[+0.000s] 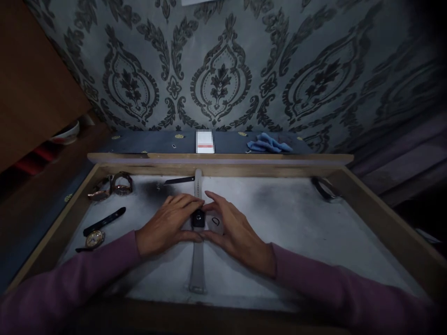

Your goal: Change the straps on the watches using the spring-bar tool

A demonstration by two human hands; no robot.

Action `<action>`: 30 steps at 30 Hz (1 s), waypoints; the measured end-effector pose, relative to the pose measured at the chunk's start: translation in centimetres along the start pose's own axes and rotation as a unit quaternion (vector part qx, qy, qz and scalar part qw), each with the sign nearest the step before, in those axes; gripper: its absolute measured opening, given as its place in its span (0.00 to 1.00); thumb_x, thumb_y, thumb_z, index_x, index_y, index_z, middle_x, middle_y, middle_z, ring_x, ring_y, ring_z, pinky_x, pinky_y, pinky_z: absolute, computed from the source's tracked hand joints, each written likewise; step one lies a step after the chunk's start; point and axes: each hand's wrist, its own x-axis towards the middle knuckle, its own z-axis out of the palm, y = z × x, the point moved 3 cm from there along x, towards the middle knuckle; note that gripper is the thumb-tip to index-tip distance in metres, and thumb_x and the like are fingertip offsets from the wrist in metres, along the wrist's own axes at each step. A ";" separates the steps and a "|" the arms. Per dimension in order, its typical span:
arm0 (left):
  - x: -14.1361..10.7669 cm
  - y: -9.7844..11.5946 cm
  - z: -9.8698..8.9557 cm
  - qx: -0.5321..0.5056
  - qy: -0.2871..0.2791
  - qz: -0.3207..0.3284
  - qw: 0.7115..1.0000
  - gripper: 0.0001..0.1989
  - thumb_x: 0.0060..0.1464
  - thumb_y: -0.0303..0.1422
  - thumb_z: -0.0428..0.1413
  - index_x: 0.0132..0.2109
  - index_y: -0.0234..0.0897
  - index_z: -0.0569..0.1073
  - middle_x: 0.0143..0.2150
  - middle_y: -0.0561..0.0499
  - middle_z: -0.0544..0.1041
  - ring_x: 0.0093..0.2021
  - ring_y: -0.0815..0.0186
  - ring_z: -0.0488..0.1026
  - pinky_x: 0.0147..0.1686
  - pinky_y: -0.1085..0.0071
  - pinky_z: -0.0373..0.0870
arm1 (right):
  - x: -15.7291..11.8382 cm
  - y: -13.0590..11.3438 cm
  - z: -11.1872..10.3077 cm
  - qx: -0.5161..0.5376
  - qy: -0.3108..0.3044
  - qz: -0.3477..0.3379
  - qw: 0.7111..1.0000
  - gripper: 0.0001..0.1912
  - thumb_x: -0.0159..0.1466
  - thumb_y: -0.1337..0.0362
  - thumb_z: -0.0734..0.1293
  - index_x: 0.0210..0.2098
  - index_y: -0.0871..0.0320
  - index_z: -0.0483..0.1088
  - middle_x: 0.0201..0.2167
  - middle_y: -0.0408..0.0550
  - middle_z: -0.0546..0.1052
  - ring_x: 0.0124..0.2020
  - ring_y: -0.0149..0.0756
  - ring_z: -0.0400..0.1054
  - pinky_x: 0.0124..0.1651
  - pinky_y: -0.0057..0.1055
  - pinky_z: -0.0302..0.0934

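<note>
A smartwatch [199, 217] with a dark body and a pale grey strap [198, 265] lies stretched out lengthwise on the white bottom of a wooden drawer-like tray [226, 168]. My left hand [171, 223] closes on the watch body from the left, fingers at its far end and thumb at its near end. From the other side, my right hand [237, 230] pinches the same two ends with finger and thumb. The fingertips of both hands almost meet and partly cover where the strap joins the body. Under my right palm shows a small black loop-shaped mark [215, 222].
Left in the tray are two wristwatches [122, 184], a gold-cased watch [95, 239] and its black strap [104, 221]. A dark blade-like strip [179, 180] lies behind my hands, another watch [326, 190] far right. Beyond the rim sit a white box [205, 141] and blue cloth [268, 143].
</note>
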 end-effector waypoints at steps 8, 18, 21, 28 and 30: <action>-0.5 -0.3 0.4 -0.059 0.032 -0.028 0.997 0.49 0.51 0.43 0.63 0.69 0.46 0.40 0.63 0.39 0.66 0.61 0.48 0.64 0.57 0.51 0.57 | -0.1 -0.3 0.4 -0.051 -0.012 0.000 0.999 0.32 0.59 0.64 0.71 0.59 0.50 0.56 0.46 0.52 0.73 0.46 0.49 0.68 0.48 0.48 0.64; -0.1 -0.5 -1.8 -0.053 -0.035 -0.022 0.998 0.21 0.62 0.39 0.52 0.60 0.41 0.61 0.59 0.43 0.69 0.57 0.53 0.66 0.55 0.55 0.62 | 0.8 -1.1 -0.8 -0.073 -0.061 -0.048 0.994 0.07 0.66 0.66 0.63 0.44 0.57 0.66 0.40 0.51 0.74 0.43 0.44 0.66 0.46 0.42 0.63; 0.0 -0.5 -2.2 -0.053 -0.054 0.006 0.997 0.19 0.60 0.27 0.48 0.58 0.40 0.63 0.58 0.44 0.69 0.58 0.54 0.65 0.57 0.56 0.61 | 1.0 -1.2 -0.9 -0.098 -0.099 -0.102 0.985 0.10 0.64 0.70 0.59 0.43 0.59 0.68 0.40 0.53 0.75 0.43 0.44 0.66 0.46 0.42 0.62; 0.2 -0.7 -1.3 -0.084 -0.003 -0.034 0.996 0.09 0.58 0.30 0.51 0.46 0.39 0.70 0.51 0.44 0.73 0.55 0.53 0.66 0.54 0.55 0.63 | 1.7 -0.4 -0.2 -0.053 -0.056 -0.059 0.995 0.06 0.66 0.64 0.63 0.38 0.58 0.71 0.36 0.49 0.77 0.40 0.40 0.68 0.45 0.38 0.60; 0.4 -0.8 -1.2 -0.124 0.020 -0.061 0.990 0.06 0.58 0.31 0.51 0.41 0.37 0.71 0.45 0.45 0.75 0.48 0.55 0.71 0.49 0.58 0.66 | 2.1 -0.1 -0.2 0.037 -0.028 -0.004 0.999 0.08 0.66 0.62 0.63 0.35 0.59 0.72 0.32 0.47 0.75 0.36 0.37 0.68 0.40 0.34 0.61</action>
